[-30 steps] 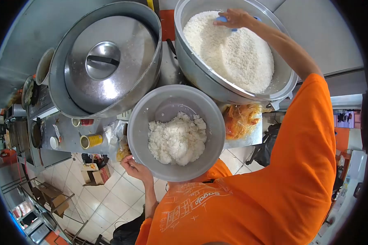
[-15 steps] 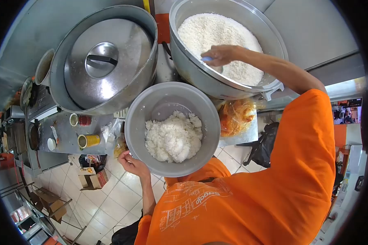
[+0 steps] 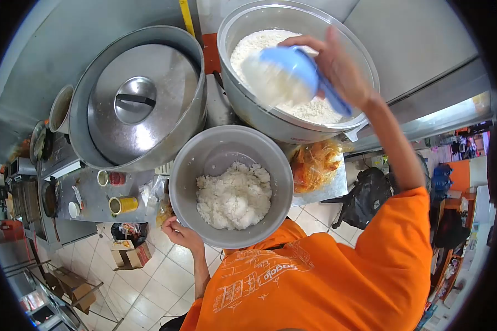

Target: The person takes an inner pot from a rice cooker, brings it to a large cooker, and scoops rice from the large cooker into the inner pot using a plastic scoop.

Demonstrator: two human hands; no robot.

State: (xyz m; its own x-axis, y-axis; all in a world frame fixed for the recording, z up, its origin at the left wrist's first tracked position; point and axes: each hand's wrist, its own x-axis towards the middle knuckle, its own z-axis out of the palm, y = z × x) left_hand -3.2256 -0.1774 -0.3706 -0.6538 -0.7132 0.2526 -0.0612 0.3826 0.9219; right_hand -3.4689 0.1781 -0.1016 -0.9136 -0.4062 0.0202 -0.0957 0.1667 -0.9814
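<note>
A blue scoop (image 3: 298, 63) heaped with white rice, blurred by motion, is above the near side of a large metal pot (image 3: 259, 117) of rice. The person's right hand (image 3: 345, 69) grasps its handle. Nearer the body is a gray bowl (image 3: 281, 187) partly filled with rice; the left hand (image 3: 185, 236) is at its rim, though whether it grips cannot be told. Left of both, a metal lid (image 3: 154, 127) sits inside another large pot (image 3: 174, 146).
</note>
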